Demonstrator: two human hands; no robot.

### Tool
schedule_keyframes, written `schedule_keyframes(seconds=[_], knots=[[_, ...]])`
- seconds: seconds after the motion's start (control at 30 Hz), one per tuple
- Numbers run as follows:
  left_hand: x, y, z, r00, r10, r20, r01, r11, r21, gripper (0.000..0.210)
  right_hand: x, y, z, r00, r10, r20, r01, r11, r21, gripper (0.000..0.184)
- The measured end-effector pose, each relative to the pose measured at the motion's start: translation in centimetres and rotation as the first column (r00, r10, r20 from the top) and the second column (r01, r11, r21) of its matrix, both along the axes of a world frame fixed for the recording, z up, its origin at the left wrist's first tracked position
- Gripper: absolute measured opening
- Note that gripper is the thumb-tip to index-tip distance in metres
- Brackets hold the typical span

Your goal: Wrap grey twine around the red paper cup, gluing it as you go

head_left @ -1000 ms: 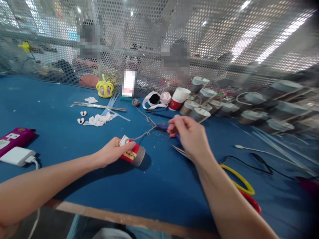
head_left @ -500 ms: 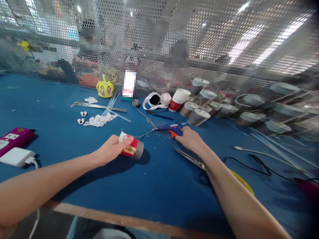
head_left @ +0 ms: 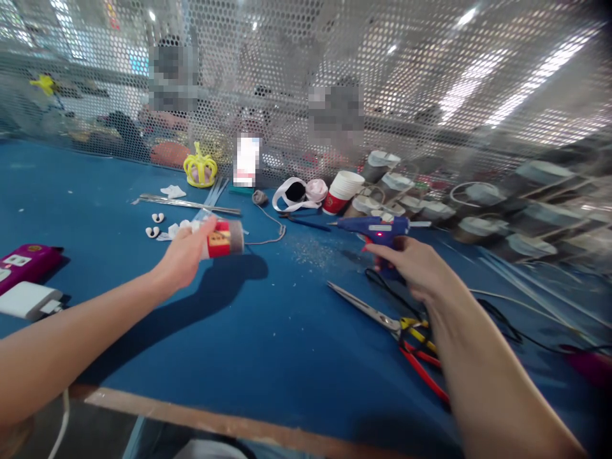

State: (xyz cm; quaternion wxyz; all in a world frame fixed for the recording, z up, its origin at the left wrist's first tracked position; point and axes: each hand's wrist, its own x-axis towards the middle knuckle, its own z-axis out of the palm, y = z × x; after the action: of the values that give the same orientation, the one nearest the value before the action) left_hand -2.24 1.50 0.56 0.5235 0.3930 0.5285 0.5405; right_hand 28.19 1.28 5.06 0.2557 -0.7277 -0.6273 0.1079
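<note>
My left hand (head_left: 184,252) is closed around a red paper cup (head_left: 218,241) tipped on its side above the table, its base end wrapped in grey yarn. From the cup a strand of grey yarn (head_left: 272,237) runs to a small grey ball (head_left: 259,197) farther back. My right hand (head_left: 414,258) grips a blue hot glue gun (head_left: 373,228) by its handle, nozzle pointing left and a red light glowing on its body. Below the gun lie scissors (head_left: 382,317) with red and yellow handles, partly behind my right forearm.
Several grey-wrapped cups (head_left: 482,226) stand at the right, near a stack of paper cups (head_left: 345,191). A yellow crown-shaped piece (head_left: 200,167) and a phone (head_left: 247,160) are by the mesh screen. A purple power strip (head_left: 31,264) lies left; clear glue sticks (head_left: 540,287) lie right.
The glue gun has moved right and up, away from the cup. My left hand has carried the cup left and farther back, and more of the scissors now shows.
</note>
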Motion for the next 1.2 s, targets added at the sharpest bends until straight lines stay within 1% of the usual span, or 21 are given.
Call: schedule_keyframes(seconds=[0.03, 0.07, 0.1, 0.13, 0.17, 0.2, 0.23, 0.3, 0.37, 0.43, 0.5, 0.57, 0.63, 0.73, 0.8, 0.9, 0.93, 1.0, 1.1, 1.2], knots=[[0.3, -0.4, -0.4, 0.999, -0.043, -0.001, 0.043, 0.999, -0.006, 0.033, -0.6, -0.3, 0.0, 0.997, 0.038, -0.063, -0.039, 0.999, -0.023, 0.027], [0.6, -0.8, -0.7, 0.986, -0.164, -0.017, 0.164, 0.986, -0.014, 0.037, -1.3, -0.7, 0.0, 0.987, 0.078, -0.14, -0.083, 0.996, -0.03, 0.027], [0.9, -1.2, -1.1, 0.958, -0.284, -0.043, 0.283, 0.959, -0.033, 0.04, -2.0, -1.2, 0.0, 0.97, 0.12, -0.211, -0.13, 0.991, -0.038, 0.027], [1.1, -1.6, -1.5, 0.927, -0.366, -0.087, 0.362, 0.93, -0.055, 0.042, -2.8, -1.7, 0.0, 0.947, 0.163, -0.276, -0.183, 0.982, -0.047, 0.027], [1.3, -2.0, -1.8, 0.901, -0.414, -0.126, 0.408, 0.91, -0.077, 0.044, -3.5, -2.2, -0.1, 0.908, 0.2, -0.368, -0.227, 0.973, -0.031, 0.028], [1.3, -2.2, -2.0, 0.879, -0.451, -0.158, 0.441, 0.893, -0.091, 0.045, -4.2, -2.8, -0.2, 0.869, 0.238, -0.435, -0.283, 0.958, -0.041, 0.027], [1.4, -2.4, -2.2, 0.861, -0.471, -0.192, 0.46, 0.882, -0.103, 0.046, -4.8, -3.3, -0.2, 0.843, 0.264, -0.468, -0.327, 0.943, -0.057, 0.027], [1.3, -2.4, -2.4, 0.835, -0.494, -0.242, 0.48, 0.869, -0.117, 0.048, -5.8, -4.4, -0.5, 0.837, 0.277, -0.472, -0.372, 0.92, -0.12, 0.026], [1.2, -2.2, -2.4, 0.821, -0.51, -0.257, 0.493, 0.86, -0.13, 0.049, -6.4, -5.3, -0.8, 0.865, 0.232, -0.445, -0.353, 0.912, -0.21, 0.025], [1.2, -2.1, -2.3, 0.814, -0.535, -0.225, 0.517, 0.845, -0.137, 0.048, -6.7, -5.9, -1.2, 0.894, 0.193, -0.404, -0.322, 0.905, -0.28, 0.024], [1.3, -1.9, -2.1, 0.807, -0.564, -0.176, 0.548, 0.826, -0.135, 0.047, -6.9, -6.3, -1.7, 0.911, 0.207, -0.356, -0.322, 0.897, -0.303, 0.024], [1.4, -1.9, -2.0, 0.803, -0.576, -0.156, 0.56, 0.817, -0.136, 0.047, -6.9, -6.5, -2.1, 0.919, 0.242, -0.312, -0.335, 0.896, -0.292, 0.027], [1.4, -1.9, -1.9, 0.807, -0.568, -0.164, 0.55, 0.823, -0.143, 0.047, -7.0, -6.5, -2.2, 0.926, 0.259, -0.276, -0.335, 0.9, -0.278, 0.027], [1.3, -2.0, -1.8, 0.814, -0.554, -0.174, 0.537, 0.832, -0.138, 0.047, -7.2, -6.5, -2.3, 0.933, 0.275, -0.231, -0.332, 0.907, -0.259, 0.021], [1.3, -2.0, -1.7, 0.818, -0.548, -0.176, 0.533, 0.836, -0.129, 0.047, -7.2, -6.4, -2.4, 0.924, 0.318, -0.214, -0.357, 0.917, -0.179, 0.016], [1.2, -2.0, -1.8, 0.826, -0.532, -0.189, 0.517, 0.847, -0.123, 0.049, -7.3, -6.4, -2.3, 0.897, 0.391, -0.205, -0.405, 0.914, -0.031, 0.014], [1.2, -2.0, -1.8, 0.828, -0.527, -0.192, 0.512, 0.85, -0.124, 0.049, -7.4, -6.4, -2.1, 0.887, 0.41, -0.214, -0.422, 0.906, -0.014, 0.014], [1.2, -2.1, -1.8, 0.828, -0.527, -0.191, 0.511, 0.85, -0.129, 0.05, -7.6, -6.5, -1.6, 0.866, 0.437, -0.245, -0.458, 0.888, -0.034, 0.013], [1.3, -2.1, -1.8, 0.827, -0.532, -0.182, 0.515, 0.847, -0.135, 0.051, -7.9, -6.6, -0.8, 0.846, 0.445, -0.294, -0.487, 0.869, -0.086, 0.012], [1.3, -2.1, -1.8, 0.832, -0.522, -0.188, 0.502, 0.853, -0.145, 0.052, -8.1, -6.7, -0.5, 0.832, 0.431, -0.35, -0.486, 0.87, -0.086, 0.012]])
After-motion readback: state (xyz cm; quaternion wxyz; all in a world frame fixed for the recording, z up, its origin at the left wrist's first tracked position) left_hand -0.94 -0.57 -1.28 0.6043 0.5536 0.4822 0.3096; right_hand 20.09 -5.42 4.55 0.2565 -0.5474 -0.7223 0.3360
